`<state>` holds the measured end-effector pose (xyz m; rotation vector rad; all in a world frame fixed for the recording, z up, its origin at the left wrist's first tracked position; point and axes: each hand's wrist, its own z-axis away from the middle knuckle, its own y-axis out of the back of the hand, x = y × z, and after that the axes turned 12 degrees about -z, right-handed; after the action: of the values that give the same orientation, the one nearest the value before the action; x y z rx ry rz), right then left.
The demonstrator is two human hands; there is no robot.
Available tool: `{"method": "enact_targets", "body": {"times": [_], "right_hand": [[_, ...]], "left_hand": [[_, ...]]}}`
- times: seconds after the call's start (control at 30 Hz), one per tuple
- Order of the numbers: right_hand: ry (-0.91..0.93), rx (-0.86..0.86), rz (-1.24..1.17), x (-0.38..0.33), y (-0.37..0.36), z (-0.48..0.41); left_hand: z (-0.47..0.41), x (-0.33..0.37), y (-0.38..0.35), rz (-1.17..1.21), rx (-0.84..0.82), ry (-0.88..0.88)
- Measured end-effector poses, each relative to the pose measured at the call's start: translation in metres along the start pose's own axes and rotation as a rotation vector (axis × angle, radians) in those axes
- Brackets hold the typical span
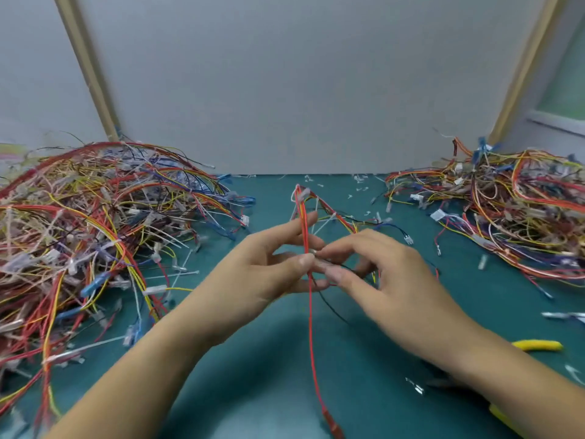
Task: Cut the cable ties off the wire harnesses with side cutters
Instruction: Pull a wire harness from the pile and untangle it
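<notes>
**A:** What lies around you, going left to right?

**B:** At nine o'clock your green worktop (259, 359) carries a big heap of wire harnesses (95, 229), red, yellow, blue and white, with white cable ties (177, 274) sticking out of it. Behind stands a plain grey wall (300, 83) with two tan strips slanting up it. At three o'clock sits a second, flatter heap (506, 210). Small white scraps (359, 182) dot the worktop at twelve o'clock, near the wall.

**A:** And my hands?

**B:** Your left hand (262, 270) is at the centre, thumb and fingers pinched on the harness (308, 236) you hold. Your right hand (389, 274) meets it fingertip to fingertip and grips the same bundle just beside it.

**A:** How does that harness run?

**B:** Its long axis goes from twelve to six o'clock. The top bend peaks above your fingers towards the wall, one branch slopes off to two o'clock, and a red wire hangs straight down between your forearms.

**A:** The side cutters?

**B:** A yellow handle (538, 345) lies on the worktop at four o'clock, beyond your right wrist; the jaws are hidden.
</notes>
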<state>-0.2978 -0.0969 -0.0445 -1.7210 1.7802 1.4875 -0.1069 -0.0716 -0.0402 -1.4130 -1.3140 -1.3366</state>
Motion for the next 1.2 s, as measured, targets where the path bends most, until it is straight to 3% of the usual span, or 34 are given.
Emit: {"method": "enact_targets", "body": {"times": [0.1, 0.27, 0.37, 0.53, 0.83, 1.2], "right_hand": [[-0.068, 0.050, -0.081, 0.008, 0.001, -0.004], [-0.005, 0.159, -0.206, 0.012, -0.001, -0.004], [0.010, 0.175, -0.212, 0.013, -0.004, -0.004], [0.154, 0.057, 0.153, 0.008, -0.007, 0.000], [0.002, 0.007, -0.112, 0.005, -0.014, 0.003], [-0.032, 0.000, -0.135, 0.008, -0.017, 0.006]], "left_hand": [[0.000, 0.003, -0.003, -0.249, 0.133, -0.070], [-0.004, 0.004, 0.008, -0.348, 0.253, -0.024], [-0.002, 0.001, 0.012, -0.420, 0.111, 0.053], [0.001, 0.001, 0.007, -0.349, 0.059, -0.002], [0.001, 0.002, 0.001, -0.380, 0.024, -0.057], [0.001, 0.001, 0.000, -0.342, 0.000, -0.062]]}}
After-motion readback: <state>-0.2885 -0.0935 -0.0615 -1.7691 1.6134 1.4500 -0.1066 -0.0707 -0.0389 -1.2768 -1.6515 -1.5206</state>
